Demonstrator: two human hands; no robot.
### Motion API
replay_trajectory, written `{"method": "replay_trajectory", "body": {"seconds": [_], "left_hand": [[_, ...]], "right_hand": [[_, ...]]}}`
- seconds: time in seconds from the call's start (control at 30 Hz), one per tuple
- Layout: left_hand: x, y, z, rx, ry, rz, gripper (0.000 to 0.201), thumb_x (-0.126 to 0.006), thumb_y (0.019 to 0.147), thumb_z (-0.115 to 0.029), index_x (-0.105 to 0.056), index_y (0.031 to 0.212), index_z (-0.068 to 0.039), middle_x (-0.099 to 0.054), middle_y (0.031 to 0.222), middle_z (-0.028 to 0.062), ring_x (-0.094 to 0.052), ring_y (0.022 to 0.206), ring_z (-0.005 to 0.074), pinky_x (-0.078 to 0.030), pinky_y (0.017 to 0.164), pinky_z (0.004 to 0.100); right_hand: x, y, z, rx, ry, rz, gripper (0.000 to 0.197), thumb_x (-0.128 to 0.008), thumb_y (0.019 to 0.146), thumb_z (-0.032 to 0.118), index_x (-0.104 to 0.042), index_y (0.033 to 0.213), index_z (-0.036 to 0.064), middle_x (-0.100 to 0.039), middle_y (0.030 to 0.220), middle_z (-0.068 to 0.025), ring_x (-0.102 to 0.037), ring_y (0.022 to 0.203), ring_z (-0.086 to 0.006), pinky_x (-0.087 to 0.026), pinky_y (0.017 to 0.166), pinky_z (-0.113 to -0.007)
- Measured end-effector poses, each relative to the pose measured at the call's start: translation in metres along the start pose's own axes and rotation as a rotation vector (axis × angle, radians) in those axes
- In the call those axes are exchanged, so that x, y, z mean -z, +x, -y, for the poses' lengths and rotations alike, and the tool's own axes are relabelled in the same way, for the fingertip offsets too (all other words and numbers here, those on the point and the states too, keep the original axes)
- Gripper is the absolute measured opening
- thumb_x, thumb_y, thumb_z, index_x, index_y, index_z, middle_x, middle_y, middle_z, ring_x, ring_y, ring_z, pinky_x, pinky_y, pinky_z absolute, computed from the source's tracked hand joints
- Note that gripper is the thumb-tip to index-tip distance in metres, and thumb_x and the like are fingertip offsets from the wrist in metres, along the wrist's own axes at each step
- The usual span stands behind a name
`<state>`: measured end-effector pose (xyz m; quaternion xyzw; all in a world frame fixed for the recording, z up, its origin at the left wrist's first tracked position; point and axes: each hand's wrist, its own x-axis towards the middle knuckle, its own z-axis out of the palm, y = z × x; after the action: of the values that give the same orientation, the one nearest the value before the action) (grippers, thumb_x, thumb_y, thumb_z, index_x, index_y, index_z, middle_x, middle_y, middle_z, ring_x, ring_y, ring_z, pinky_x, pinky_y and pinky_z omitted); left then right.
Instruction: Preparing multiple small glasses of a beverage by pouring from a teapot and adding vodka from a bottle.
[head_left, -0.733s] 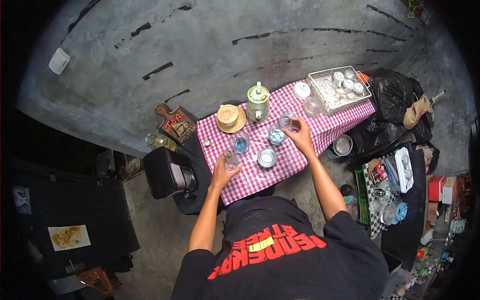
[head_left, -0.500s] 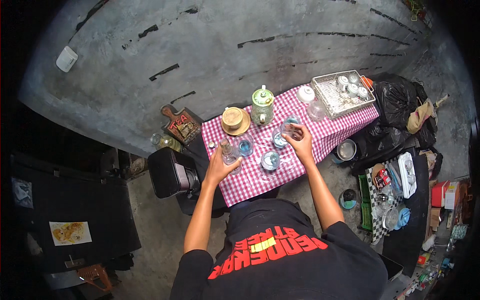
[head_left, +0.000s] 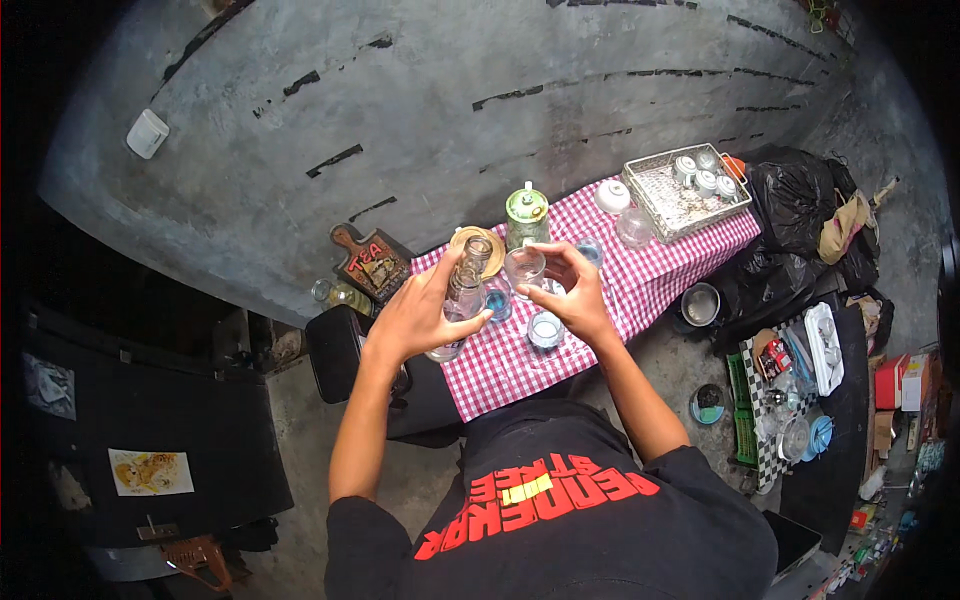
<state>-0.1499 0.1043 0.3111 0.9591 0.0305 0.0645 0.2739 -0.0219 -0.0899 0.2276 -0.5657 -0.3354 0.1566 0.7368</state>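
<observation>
My left hand is closed around a clear glass carafe, which is lifted above the table with its narrow neck pointing away. Close to its right, a small clear glass is pinched between the thumb and fingers of my right hand. Below them on the table stand a cup with blue contents and a glass with a pale inside. Another glass is partly covered by my right hand. A green lidded jug stands behind, beside a partly hidden wooden saucer.
A red-checked cloth covers the table. At its far right are a wire tray with several cups, a white bowl and a glass jar. A wooden sign and a black appliance stand left, black bags right.
Both hands have risen and come closer together. The left lifts the carafe; the right has carried the small glass leftward, next to the carafe.
</observation>
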Motion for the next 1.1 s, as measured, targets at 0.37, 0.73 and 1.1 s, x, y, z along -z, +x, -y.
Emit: {"method": "replay_trajectory", "body": {"seconds": [0.37, 0.73, 1.1], "left_hand": [[0.056, -0.003, -0.037, -0.168, 0.28, 0.167, 0.084, -0.076, 0.075, -0.039, -0.039, 0.142, -0.004, -0.064, 0.119, 0.0243, -0.063, 0.106, 0.0405, -0.051, 0.089, 0.0452], [0.069, -0.013, -0.058, -0.171, 0.441, 0.309, 0.081, -0.073, 0.077, -0.038, -0.04, 0.144, -0.007, -0.065, 0.108, 0.0218, -0.067, 0.089, 0.0382, -0.054, 0.078, 0.0455], [0.079, -0.015, -0.065, -0.21, 0.598, 0.407, 0.085, -0.074, 0.075, -0.038, -0.037, 0.147, -0.012, -0.061, 0.095, 0.017, -0.066, 0.076, 0.0344, -0.053, 0.068, 0.0437]], "right_hand": [[-0.018, -0.003, 0.04, 0.048, 0.041, 0.102, 0.054, -0.084, 0.076, 0.009, -0.056, 0.121, 0.0006, -0.068, 0.115, -0.0142, -0.065, 0.11, -0.0202, -0.05, 0.1, -0.035], [-0.018, -0.018, 0.051, -0.013, 0.176, 0.125, 0.057, -0.081, 0.076, -0.001, -0.053, 0.126, -0.003, -0.062, 0.122, -0.0143, -0.062, 0.113, -0.0205, -0.049, 0.102, -0.036], [-0.021, -0.024, 0.06, -0.085, 0.142, 0.135, 0.055, -0.08, 0.076, -0.002, -0.054, 0.124, -0.0032, -0.061, 0.122, -0.0134, -0.065, 0.108, -0.0205, -0.056, 0.094, -0.033]]}}
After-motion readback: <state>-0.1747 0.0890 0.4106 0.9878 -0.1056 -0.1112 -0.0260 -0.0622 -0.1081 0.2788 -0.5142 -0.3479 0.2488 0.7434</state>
